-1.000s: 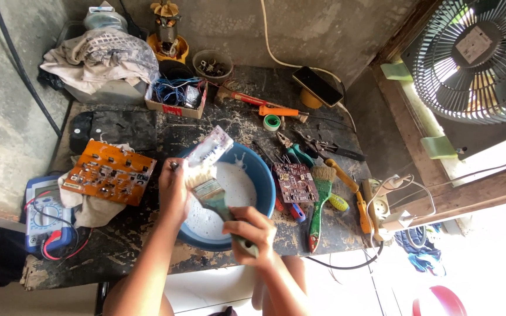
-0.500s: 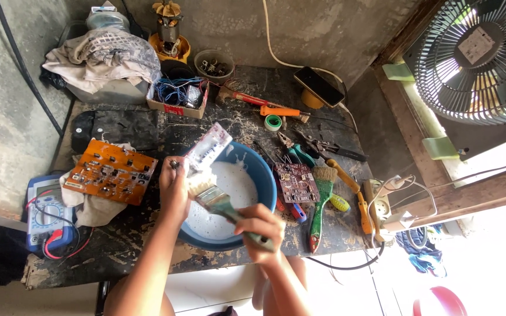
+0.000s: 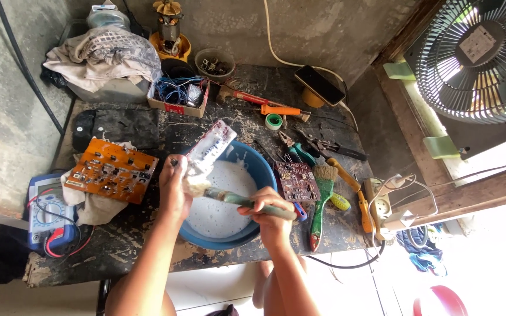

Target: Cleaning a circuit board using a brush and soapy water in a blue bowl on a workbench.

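- The left hand [image 3: 174, 190] is clenched around the lower end of a foam-covered circuit board [image 3: 209, 149], which tilts up and to the right over a blue basin [image 3: 262, 167].
- The right hand [image 3: 270, 210] grips the handle of a green-handled paintbrush [image 3: 247, 201] (the handle pokes out past the knuckles to the right), and its bristles press against the sudsy lower part of the board, just beside the left fingers.
- The basin sits under both hands near the front edge of a dark, scuffed workbench [image 3: 118, 257]; white foamy liquid fills its bottom.
- Just right of the basin lies a purple circuit board [image 3: 297, 181], and beside it a second green-handled brush [image 3: 321, 202] and a yellow-handled screwdriver [image 3: 349, 184].
- To the left, an orange circuit board [image 3: 112, 171] rests on a cloth, with a blue multimeter [image 3: 48, 213] at the bench's left corner.
- Further back stand a small cardboard box of wires [image 3: 180, 96], an orange utility knife [image 3: 282, 110], a roll of green tape [image 3: 274, 121] and a phone [image 3: 320, 85] on a stand.
- A fan [image 3: 475, 55] is mounted at the upper right, well apart from the hands.
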